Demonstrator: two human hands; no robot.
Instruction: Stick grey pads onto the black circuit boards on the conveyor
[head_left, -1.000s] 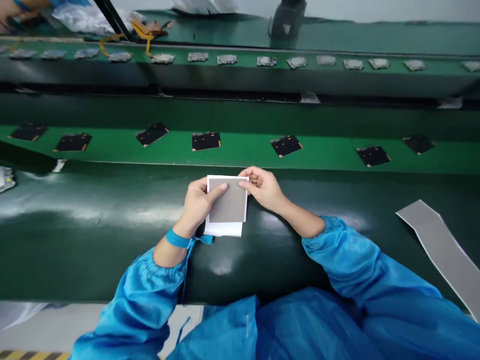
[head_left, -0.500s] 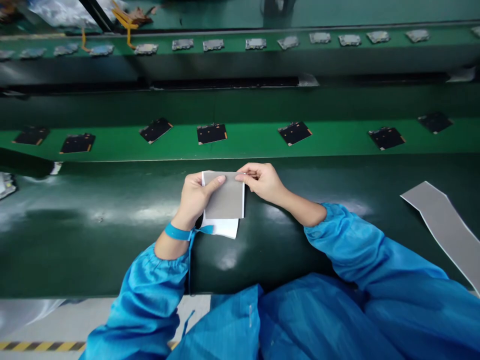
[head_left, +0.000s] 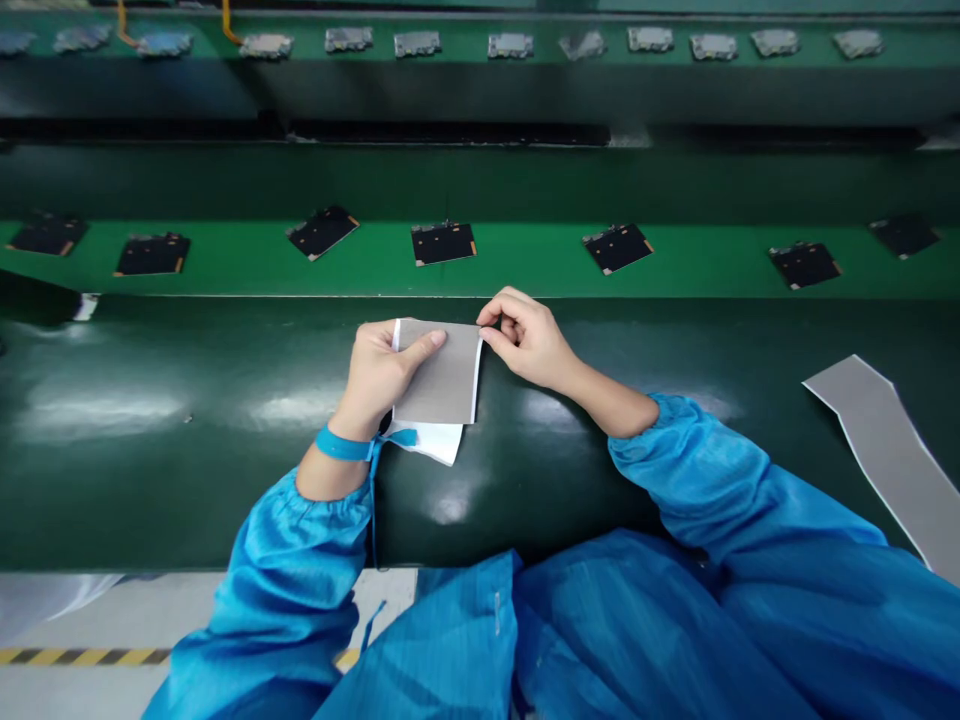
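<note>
The grey sheet (head_left: 442, 375), on its white backing (head_left: 435, 440), sits between both hands over the dark green worktop (head_left: 187, 450), straight ahead of the person. The left hand (head_left: 379, 370) grips its left edge, thumb laid across the face — the right hand (head_left: 529, 340) pinches the upper right corner, fingertips closed on it.

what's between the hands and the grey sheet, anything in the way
Nothing visible. The left hand grips the grey sheet at its left edge, thumb across its face; the right hand pinches its top right corner.
</note>
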